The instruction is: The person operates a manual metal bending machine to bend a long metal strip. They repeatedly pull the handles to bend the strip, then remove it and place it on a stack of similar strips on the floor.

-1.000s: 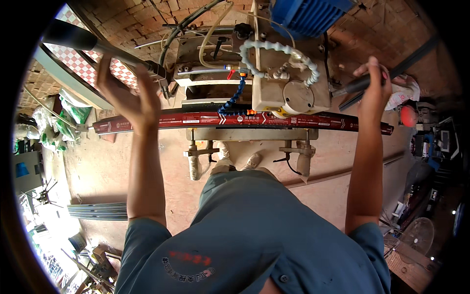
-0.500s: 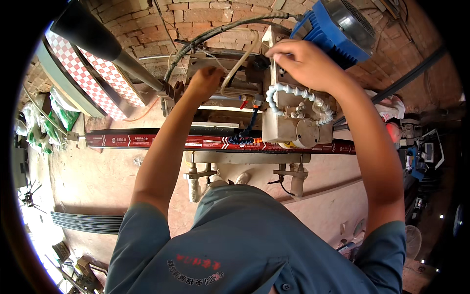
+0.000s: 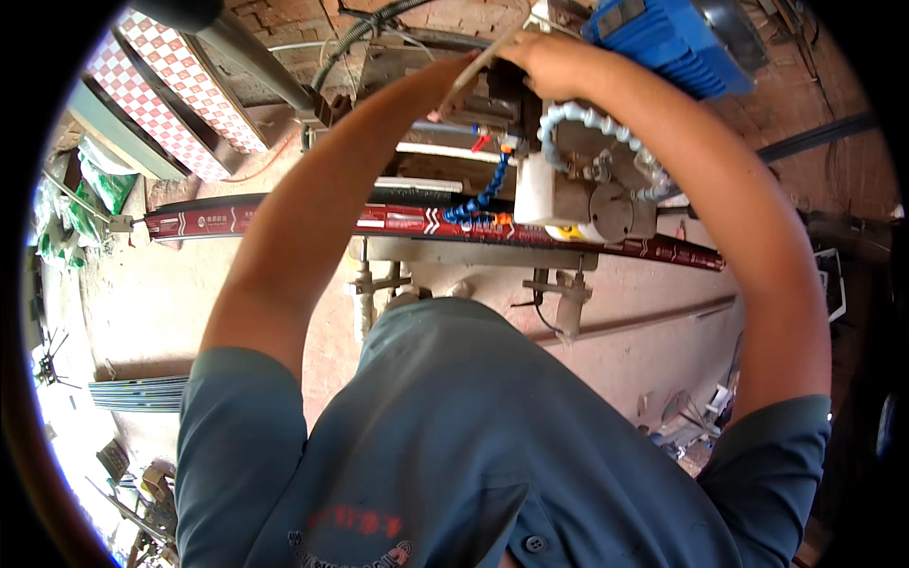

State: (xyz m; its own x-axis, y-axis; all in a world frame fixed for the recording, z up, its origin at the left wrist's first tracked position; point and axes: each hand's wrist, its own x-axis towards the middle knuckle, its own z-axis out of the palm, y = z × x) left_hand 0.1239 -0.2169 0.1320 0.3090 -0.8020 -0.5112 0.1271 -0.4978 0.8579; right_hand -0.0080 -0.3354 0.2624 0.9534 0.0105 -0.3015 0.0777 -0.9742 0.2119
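Observation:
My left hand (image 3: 456,93) reaches to the back of a metal machine, beside a pale flexible tube (image 3: 481,68) that crosses in front of it; most of its fingers are hidden. My right hand (image 3: 549,64) is just right of it, fingers bent down over a dark part (image 3: 514,87) of the machine, the grip partly hidden. Below the right forearm is the pale machine head (image 3: 559,197) with a grey segmented hose (image 3: 579,114). A blue segmented hose (image 3: 489,194) hangs over a long dark red strip (image 3: 398,222) with printed film, lying across the machine.
A blue motor (image 3: 668,47) stands at back right. A thick pole (image 3: 260,57) rises at back left, near red-and-white checked panels (image 3: 175,80). Clamp-like fittings (image 3: 571,303) hang below the machine's front rail (image 3: 454,251). A bundle of strips (image 3: 137,393) lies on the floor at left.
Both hands have reached farther away and closer together, the left moving right and the right shifting left onto the dark part. My view has tilted; the machine sits higher in it.

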